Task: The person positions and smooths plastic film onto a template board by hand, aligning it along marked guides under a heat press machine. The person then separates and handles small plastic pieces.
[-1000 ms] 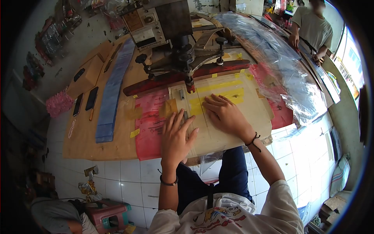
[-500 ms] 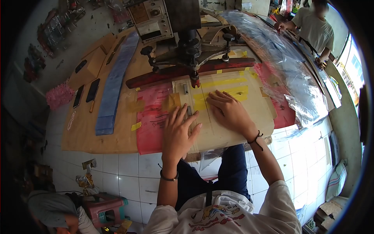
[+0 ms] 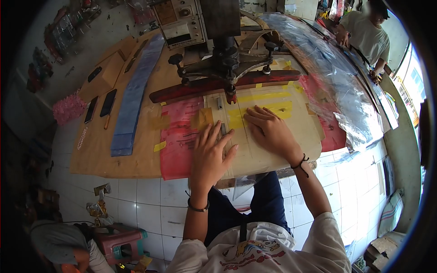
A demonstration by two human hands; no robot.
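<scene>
My left hand (image 3: 210,152) lies with fingers spread over the left edge of a beige sheet (image 3: 273,145) and the red sheet (image 3: 175,152) beside it. Near its fingertips is a small metal piece (image 3: 223,129); another metal piece (image 3: 219,103) sits a little farther back. My right hand (image 3: 273,132) rests flat on the beige sheet, its fingertips on yellow tape (image 3: 282,109). Both hands are open. Just beyond them stands a press machine with a long dark red bar (image 3: 191,89) across the sheet's far side.
A control box (image 3: 176,25) stands behind the press. To the left lie a blue strip (image 3: 132,100), phones (image 3: 108,102) and a cardboard box (image 3: 102,75). Clear plastic film (image 3: 327,63) covers the right side. One person (image 3: 366,34) stands at far right, another (image 3: 59,245) is low at left.
The view has shifted slightly. Both my hands stay nearly where they were on the sheets. The person at far right has moved the head and an arm.
</scene>
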